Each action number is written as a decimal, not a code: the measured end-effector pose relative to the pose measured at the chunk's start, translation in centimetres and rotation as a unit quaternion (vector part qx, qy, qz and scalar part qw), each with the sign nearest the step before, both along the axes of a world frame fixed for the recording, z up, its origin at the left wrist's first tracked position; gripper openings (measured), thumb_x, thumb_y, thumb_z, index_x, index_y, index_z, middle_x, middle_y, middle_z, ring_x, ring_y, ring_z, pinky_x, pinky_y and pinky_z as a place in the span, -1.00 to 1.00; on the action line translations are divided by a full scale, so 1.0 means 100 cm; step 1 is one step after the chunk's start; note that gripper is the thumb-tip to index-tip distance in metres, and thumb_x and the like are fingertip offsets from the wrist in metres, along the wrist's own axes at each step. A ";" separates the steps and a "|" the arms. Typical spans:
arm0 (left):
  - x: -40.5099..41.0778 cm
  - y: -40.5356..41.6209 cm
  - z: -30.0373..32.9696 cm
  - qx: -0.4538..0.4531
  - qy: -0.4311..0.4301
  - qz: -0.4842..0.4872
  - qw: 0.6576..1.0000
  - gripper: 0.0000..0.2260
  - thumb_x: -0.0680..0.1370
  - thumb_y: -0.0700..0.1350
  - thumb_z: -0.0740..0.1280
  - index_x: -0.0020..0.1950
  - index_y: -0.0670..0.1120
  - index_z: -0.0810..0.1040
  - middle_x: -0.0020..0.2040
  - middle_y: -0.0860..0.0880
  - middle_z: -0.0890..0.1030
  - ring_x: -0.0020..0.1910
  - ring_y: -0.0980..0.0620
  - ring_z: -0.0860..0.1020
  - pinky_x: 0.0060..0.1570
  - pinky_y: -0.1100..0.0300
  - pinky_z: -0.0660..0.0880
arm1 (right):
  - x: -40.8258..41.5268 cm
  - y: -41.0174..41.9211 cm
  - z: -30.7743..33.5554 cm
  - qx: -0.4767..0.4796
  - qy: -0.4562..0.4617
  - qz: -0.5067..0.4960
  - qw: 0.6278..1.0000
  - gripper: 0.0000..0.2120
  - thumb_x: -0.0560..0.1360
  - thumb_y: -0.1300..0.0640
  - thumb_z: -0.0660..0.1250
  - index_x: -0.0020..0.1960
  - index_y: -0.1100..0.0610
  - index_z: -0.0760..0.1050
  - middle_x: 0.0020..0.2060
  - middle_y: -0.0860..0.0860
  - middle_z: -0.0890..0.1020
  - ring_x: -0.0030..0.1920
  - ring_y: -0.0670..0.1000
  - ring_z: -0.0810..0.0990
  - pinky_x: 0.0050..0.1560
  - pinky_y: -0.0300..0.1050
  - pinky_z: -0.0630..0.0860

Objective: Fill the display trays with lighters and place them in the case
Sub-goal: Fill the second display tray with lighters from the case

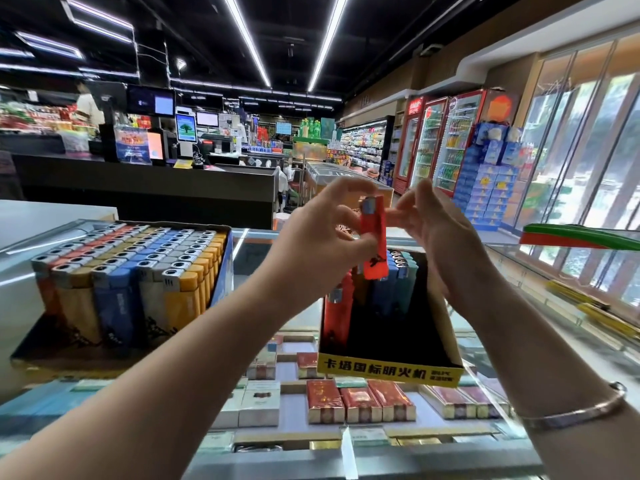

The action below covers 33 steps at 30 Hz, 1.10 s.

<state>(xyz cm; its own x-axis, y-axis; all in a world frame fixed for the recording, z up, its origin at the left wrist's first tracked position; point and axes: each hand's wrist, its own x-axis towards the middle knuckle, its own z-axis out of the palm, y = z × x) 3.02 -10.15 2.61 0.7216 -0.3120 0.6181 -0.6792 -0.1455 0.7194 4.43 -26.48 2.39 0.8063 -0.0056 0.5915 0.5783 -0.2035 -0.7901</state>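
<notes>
A: What is held at the centre of the frame?

B: A red lighter [373, 237], upright, metal cap on top. The left hand [322, 244] is clamped on its body from the left. The right hand [436, 233] has its fingertips [398, 211] near the lighter's upper edge; whether they touch it I cannot tell.

A: Why lift it so high?

B: Probably to turn it cap-up before lowering it. It hangs just above the display tray [389, 367], the black one with a yellow front strip, right of centre on the glass counter [519, 258].

A: How full is that tray?

B: Only partly: a few lighters stand at its back and left, the front floor bare. The full supply box [131, 271] sits at left, close enough to draw from. Below the glass lie cigarette packs [360, 403].
</notes>
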 end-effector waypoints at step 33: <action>-0.023 0.028 0.025 0.388 -0.031 0.018 0.921 -0.76 0.35 -0.13 0.50 -0.22 0.16 0.50 -0.21 0.13 0.55 -0.25 0.23 0.49 -0.21 0.17 0.52 | 0.021 -0.019 -0.016 -0.213 0.104 -0.111 0.965 -0.77 0.57 -0.09 0.13 -0.15 0.03 0.39 -0.19 -0.03 0.53 -0.17 -0.09 0.47 -0.26 -0.20 0.32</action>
<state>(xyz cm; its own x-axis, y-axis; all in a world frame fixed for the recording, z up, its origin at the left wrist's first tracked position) 0.75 -7.38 5.10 0.7106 -0.6538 0.2600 -0.7005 -0.6228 0.3485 6.51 -28.39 0.78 0.9147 0.0157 0.4037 0.3206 -0.6362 -0.7017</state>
